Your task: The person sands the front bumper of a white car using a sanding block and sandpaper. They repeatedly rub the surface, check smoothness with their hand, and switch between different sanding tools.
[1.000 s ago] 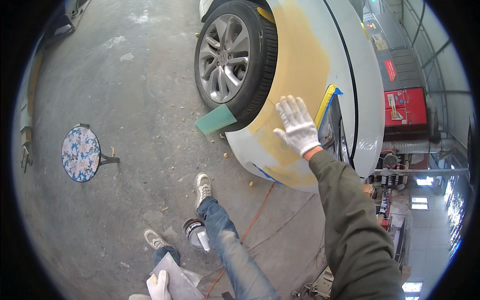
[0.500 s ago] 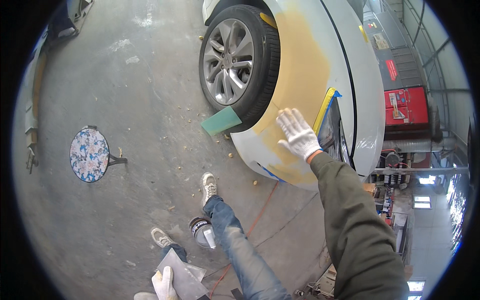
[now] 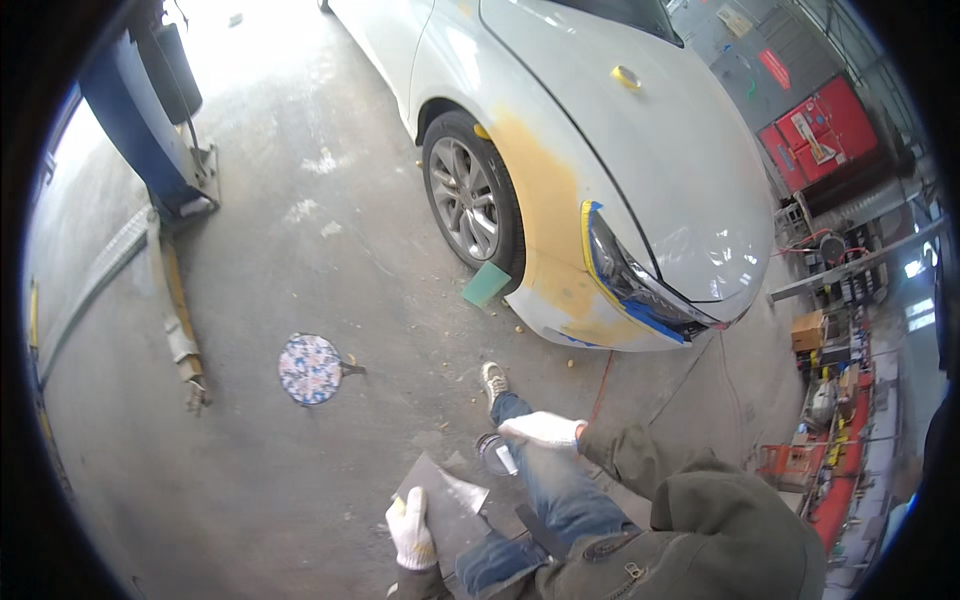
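Observation:
My left hand point(image 3: 412, 535), in a white glove, grips thin grey sheets point(image 3: 440, 495) that look like sandpaper; one corner shows a paler face. They are above my left thigh. My white-gloved right hand point(image 3: 543, 430) is over my right leg, fingers stretched out and nothing visible in them. Beyond it stands a white car point(image 3: 640, 140) with a beige-yellow filler patch point(image 3: 535, 180) on its front fender. Yellow and blue tape point(image 3: 590, 245) edges the headlight point(image 3: 625, 265). A green sheet point(image 3: 487, 284) leans against the front wheel point(image 3: 465, 198).
A dark can point(image 3: 490, 452) with a white piece on it stands beside my right leg. A round flower-patterned stool point(image 3: 309, 369) is to the left. Behind it rises a blue lift post point(image 3: 140, 120) with a floor arm. Red cabinets point(image 3: 820, 135) and cluttered shelves point(image 3: 840, 400) line the right.
My right hand has left the fender and come back over my leg. The view has shifted, showing more of the car and the lift post. My left hand still holds the sheets.

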### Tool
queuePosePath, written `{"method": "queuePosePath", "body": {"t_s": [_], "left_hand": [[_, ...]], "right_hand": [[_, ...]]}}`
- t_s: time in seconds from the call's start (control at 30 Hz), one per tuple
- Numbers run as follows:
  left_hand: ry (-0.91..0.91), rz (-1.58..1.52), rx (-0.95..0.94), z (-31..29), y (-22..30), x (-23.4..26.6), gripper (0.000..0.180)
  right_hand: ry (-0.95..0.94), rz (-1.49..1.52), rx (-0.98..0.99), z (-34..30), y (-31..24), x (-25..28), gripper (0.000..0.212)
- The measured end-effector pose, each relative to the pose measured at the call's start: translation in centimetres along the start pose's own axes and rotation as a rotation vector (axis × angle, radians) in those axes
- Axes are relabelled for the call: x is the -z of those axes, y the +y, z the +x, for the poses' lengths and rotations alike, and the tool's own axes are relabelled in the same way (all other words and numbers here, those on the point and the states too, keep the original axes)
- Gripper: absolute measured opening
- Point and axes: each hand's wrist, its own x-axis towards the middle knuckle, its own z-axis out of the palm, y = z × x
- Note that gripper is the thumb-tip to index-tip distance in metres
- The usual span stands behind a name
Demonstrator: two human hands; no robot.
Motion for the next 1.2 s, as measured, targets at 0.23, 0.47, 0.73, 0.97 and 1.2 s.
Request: {"method": "queuePosePath", "body": {"t_s": [0.23,0.47,0.73,0.97,1.2], "left_hand": [[-0.248,0.104,-0.177,-4.5,9.9,-6.2,0.032],[-0.464,0.297,-0.104,-2.9,15.6,-10.3,0.035],[-0.755,0.494,0.177,1.8,18.9,-19.9,0.032],[-1.1,0.766,0.104,6.2,24.7,-29.1,0.033],[-1.076,0.656,0.304,11.3,24.3,-34.4,0.037]], "right_hand": [[-0.002,1.032,-0.04,-8.4,-18.3,-4.0,0.034],[0.144,1.117,0.131,-11.7,-20.6,-1.4,0.028],[0.848,0.749,0.444,-6.0,-15.8,6.3,0.027],[0.898,1.059,0.255,-6.5,-12.2,16.6,0.053],[0.472,1.399,0.507,-11.1,-14.7,19.3,0.027]]}}
